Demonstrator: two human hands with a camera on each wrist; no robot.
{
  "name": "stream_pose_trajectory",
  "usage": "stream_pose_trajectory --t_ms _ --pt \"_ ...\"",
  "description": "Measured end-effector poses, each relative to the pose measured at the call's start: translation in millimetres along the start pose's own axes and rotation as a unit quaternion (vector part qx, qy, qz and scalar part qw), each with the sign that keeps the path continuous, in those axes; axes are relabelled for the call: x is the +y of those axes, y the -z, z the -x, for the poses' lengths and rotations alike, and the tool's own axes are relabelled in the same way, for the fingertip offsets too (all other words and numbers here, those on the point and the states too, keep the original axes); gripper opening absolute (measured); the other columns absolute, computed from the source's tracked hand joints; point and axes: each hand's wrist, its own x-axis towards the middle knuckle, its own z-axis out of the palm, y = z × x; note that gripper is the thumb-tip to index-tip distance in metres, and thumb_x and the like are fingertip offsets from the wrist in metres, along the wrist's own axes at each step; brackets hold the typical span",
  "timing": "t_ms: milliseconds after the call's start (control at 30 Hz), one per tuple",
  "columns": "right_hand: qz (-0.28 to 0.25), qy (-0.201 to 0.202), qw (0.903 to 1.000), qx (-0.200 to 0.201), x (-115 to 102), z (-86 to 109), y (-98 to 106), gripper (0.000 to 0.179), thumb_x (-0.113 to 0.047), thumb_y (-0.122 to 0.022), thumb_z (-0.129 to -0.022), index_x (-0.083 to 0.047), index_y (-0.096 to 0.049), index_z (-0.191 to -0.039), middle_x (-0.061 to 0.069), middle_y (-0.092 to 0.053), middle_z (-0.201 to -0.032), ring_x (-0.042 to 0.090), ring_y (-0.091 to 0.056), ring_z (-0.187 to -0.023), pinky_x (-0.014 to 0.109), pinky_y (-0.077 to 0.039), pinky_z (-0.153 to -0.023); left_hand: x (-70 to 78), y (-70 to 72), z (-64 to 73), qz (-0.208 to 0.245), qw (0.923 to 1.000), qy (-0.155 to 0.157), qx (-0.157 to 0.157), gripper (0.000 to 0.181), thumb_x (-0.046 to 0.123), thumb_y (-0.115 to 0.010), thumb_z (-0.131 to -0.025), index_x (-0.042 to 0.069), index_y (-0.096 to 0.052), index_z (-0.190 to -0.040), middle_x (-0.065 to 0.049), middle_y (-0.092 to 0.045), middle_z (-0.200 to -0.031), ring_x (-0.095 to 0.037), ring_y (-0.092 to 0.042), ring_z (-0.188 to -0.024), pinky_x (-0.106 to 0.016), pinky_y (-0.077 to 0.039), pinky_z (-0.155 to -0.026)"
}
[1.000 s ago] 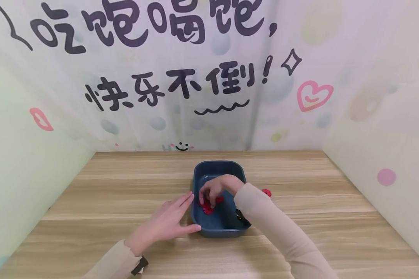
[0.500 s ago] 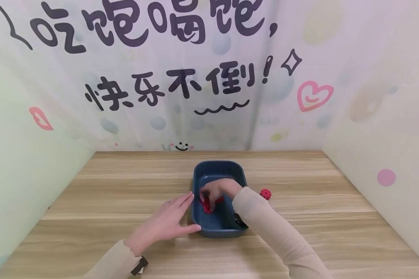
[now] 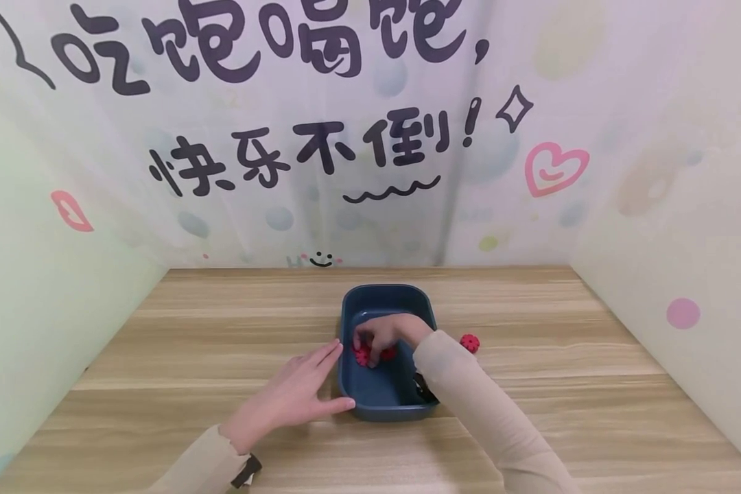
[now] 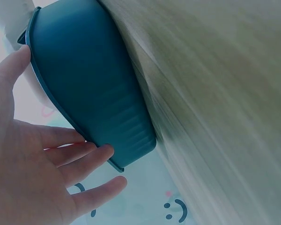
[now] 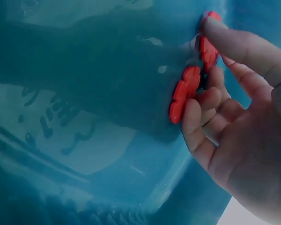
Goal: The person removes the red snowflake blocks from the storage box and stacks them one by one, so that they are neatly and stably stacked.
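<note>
A red disc [image 5: 209,50] is pinched by the right hand [image 3: 383,331] well off the bin's [image 3: 387,413] near edge, the rim [image 3: 342,377] touched by the straight-fingered left hand [image 3: 298,391].

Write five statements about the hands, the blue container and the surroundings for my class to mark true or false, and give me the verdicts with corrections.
1. The left hand touches the rim of the blue container. True.
2. The right hand is outside the container. False: the right hand reaches inside it and holds a red piece.
3. A loose red piece lies on the table, to the right of the container. True.
4. Both sleeves are black. False: the sleeves are pale beige.
5. A pink heart is printed to the left of the dark writing. False: in the head view, that heart is to the right of the writing.
</note>
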Motion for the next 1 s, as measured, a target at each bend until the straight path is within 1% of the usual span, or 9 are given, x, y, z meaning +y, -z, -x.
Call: stream_pose_trajectory --t_ms 200,433,533,633,767,867,1000 --pt "0.009 0.005 0.9999 0.004 -0.4 -0.3 -1.5 0.030 -0.013 -0.073 -0.071 -0.024 -0.054 -0.091 -0.001 -0.052 -0.086 0.017 -0.048 -0.080 0.030 -0.043 -0.067 -0.3 -0.2 -0.1 0.002 1.0000 -0.003 0.002 0.091 0.069 -0.042 -0.075 0.003 -0.031 -0.136 -0.011 -0.030 -0.139 -0.028 -0.036 -0.120 -0.048 -0.032 -0.092" --pt "0.001 0.006 0.9995 0.030 -2.1 -1.2 -3.6 0.028 -0.012 -0.074 -0.070 -0.019 -0.052 -0.086 -0.001 -0.053 -0.084 0.017 -0.050 -0.078 0.029 -0.043 -0.066 -0.1 -0.2 -0.2 -0.001 1.0000 -0.002 0.002 0.092 0.071 -0.040 -0.074 0.003 -0.031 -0.136 -0.011 -0.031 -0.138 -0.028 -0.036 -0.120 -0.047 -0.033 -0.092" --pt "0.004 0.007 0.9993 0.036 -1.9 -2.7 -4.2 0.028 -0.013 -0.074 -0.070 -0.019 -0.051 -0.085 0.000 -0.053 -0.083 0.016 -0.049 -0.078 0.029 -0.043 -0.065 -0.3 -0.2 -0.2 -0.003 1.0000 -0.003 0.004 0.092 0.071 -0.040 -0.074 0.003 -0.032 -0.136 -0.011 -0.031 -0.138 -0.028 -0.037 -0.119 -0.047 -0.034 -0.091" --pt "-0.005 0.015 0.9995 0.027 -0.7 -4.0 -4.3 0.029 -0.011 -0.073 -0.071 -0.019 -0.051 -0.088 0.000 -0.052 -0.085 0.017 -0.049 -0.079 0.029 -0.043 -0.065 -0.6 -0.2 -0.1 -0.003 1.0000 -0.006 0.006 0.092 0.071 -0.040 -0.074 0.003 -0.033 -0.135 -0.011 -0.032 -0.138 -0.028 -0.038 -0.118 -0.047 -0.034 -0.091" --pt "-0.026 0.026 0.9993 0.002 1.2 -4.5 -4.2 0.029 -0.008 -0.070 -0.073 -0.021 -0.052 -0.091 0.000 -0.051 -0.089 0.017 -0.049 -0.080 0.030 -0.044 -0.066 -0.8 0.0 -0.2 -0.004 0.9999 -0.010 0.006 0.092 0.071 -0.040 -0.075 0.002 -0.033 -0.136 -0.011 -0.032 -0.138 -0.028 -0.038 -0.118 -0.047 -0.034 -0.091" --pt "-0.035 0.026 0.9990 -0.011 1.8 -4.3 -4.4 0.030 -0.005 -0.067 -0.074 -0.022 -0.053 -0.093 0.001 -0.051 -0.089 0.018 -0.050 -0.079 0.030 -0.045 -0.065 -0.8 0.1 -0.4 -0.004 0.9999 -0.010 0.004 0.092 0.071 -0.039 -0.075 0.002 -0.032 -0.136 -0.011 -0.031 -0.138 -0.028 -0.038 -0.118 -0.047 -0.034 -0.091" --pt "-0.041 0.022 0.9987 -0.019 0.9 -2.8 -4.3 0.034 0.001 -0.065 -0.074 -0.024 -0.054 -0.094 0.003 -0.052 -0.086 0.018 -0.050 -0.075 0.029 -0.045 -0.063 -0.4 0.1 -0.3 -0.001 1.0000 -0.007 0.003 0.093 0.072 -0.039 -0.074 0.003 -0.032 -0.136 -0.011 -0.031 -0.138 -0.028 -0.037 -0.119 -0.048 -0.033 -0.091"
